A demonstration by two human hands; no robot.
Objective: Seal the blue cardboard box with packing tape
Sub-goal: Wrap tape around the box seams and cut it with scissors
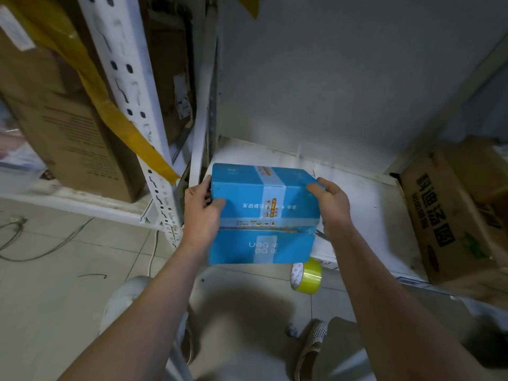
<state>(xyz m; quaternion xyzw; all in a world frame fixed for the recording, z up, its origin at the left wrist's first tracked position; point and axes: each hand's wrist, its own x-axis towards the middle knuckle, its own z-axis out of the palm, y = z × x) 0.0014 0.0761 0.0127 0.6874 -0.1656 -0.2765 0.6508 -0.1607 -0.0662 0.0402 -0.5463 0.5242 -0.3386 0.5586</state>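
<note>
At shelf (357, 188) edge, blue box (264, 213) gripped both ends — left hand (202, 213) at 9, right hand (334, 207) at 3, fingers curled round edges, steadying for taping; tape roll (308, 274) on floor at 5.

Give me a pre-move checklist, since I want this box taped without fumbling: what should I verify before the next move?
1. Box held by both hands: ok, left hand and right hand grip its sides.
2. Front seam closed flat: not ok, it looks ragged near the right end.
3. Tape roll within reach: ok, on the floor just below the box.
4. A hand free for the tape: not ok, both are holding the box.
5. Loose tape end findable: cannot tell.
6. Shelf to set the box on: ok, bare surface beside it.
</note>
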